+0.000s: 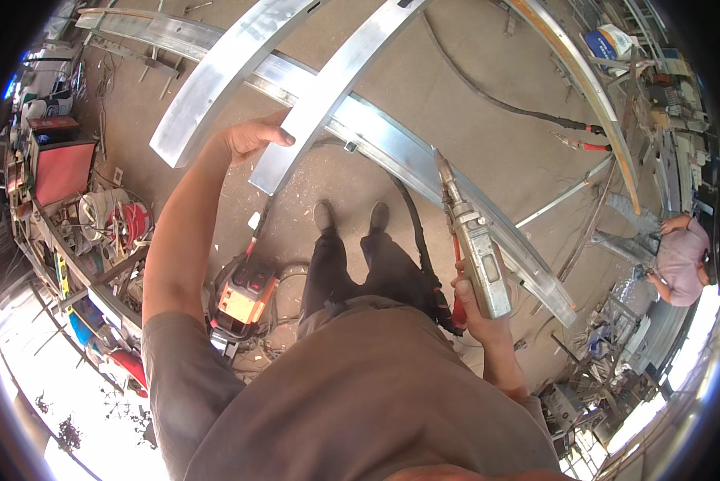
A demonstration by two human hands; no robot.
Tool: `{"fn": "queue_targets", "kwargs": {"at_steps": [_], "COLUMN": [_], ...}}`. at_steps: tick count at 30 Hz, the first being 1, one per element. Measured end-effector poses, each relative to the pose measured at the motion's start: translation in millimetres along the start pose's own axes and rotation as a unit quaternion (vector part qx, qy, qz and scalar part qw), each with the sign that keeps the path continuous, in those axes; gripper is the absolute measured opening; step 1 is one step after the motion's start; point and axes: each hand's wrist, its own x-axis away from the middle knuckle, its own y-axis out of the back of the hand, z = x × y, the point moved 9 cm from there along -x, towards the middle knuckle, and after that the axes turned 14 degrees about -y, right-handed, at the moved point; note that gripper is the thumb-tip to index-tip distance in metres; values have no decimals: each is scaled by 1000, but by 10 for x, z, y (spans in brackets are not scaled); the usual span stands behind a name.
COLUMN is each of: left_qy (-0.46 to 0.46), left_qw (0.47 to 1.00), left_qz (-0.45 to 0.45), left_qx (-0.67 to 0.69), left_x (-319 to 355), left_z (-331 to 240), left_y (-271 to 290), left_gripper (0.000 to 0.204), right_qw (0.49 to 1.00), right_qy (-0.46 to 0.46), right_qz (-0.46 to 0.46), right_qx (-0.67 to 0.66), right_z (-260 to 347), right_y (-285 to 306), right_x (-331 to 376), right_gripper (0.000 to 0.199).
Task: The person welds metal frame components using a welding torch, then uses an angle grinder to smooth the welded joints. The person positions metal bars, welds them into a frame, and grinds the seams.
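Steel beam (328, 88) gripped by left hand (252, 136); welding torch (476, 240) clenched in right hand (476, 309).

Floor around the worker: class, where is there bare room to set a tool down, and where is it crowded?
Bare floor lies beyond the long metal beam, up to the black cable. A smaller patch lies around the feet. Crowded: the shelf clutter at left and the orange machine with its cords.

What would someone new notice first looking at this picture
First come the shiny metal beams crossing the upper middle, with the left hand gripping the end of one. Next is the grey welding torch held upright in the right hand, right of centre, its tip near the long beam. An orange welding machine sits on the floor at lower left, beside the person's legs.
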Motion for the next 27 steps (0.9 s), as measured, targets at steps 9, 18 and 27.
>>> {"fn": "queue_targets", "kwargs": {"at_steps": [9, 18, 27], "left_qy": [-180, -248, -236], "left_qw": [859, 882, 820], "left_qz": [-401, -145, -146], "left_qx": [-261, 375, 500], "left_x": [1357, 1382, 1247], "left_z": [-1010, -240, -87], "left_y": [-273, -2405, -2519], "left_gripper": [22, 82, 90], "right_qw": [997, 946, 938], "right_qy": [4, 56, 69], "right_qz": [64, 269, 272], "right_qx": [49, 171, 202], "right_z": [462, 1252, 1402], "right_y": [-298, -1477, -1799], "right_x": [-182, -370, -408], "right_gripper": [77, 63, 32]}}
